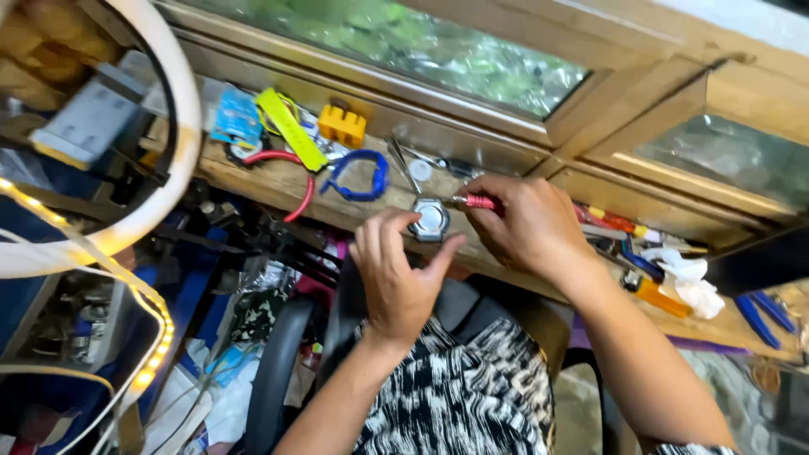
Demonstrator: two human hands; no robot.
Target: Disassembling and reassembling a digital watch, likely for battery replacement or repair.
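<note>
The screwdriver (477, 202) lies almost level, its long axis running across the picture, with the metal tip pointing at the watch case (429, 219) and its grip end buried in the right hand (524, 226). Only a short red, ribbed stretch of handle and a thin bright shaft show past the fingers; the rest is hidden. The right hand's fingers are curled closed around that handle, and the tip meets the right edge of the watch case.

The watch case is a small, silvery, roughly octagonal body with a pale round face turned up toward the camera. It sits on the front edge of the wooden bench (278, 181). The left hand (394, 274) grips it from below: the thumb presses on its lower right side, and the other fingers close on its left side.

A blue watch strap (361, 175) lies on the bench just up and left of the watch case. A yellow block (341, 125) stands farther up-left, and white crumpled tissue (689, 278) lies well to the right of the watch case.
</note>
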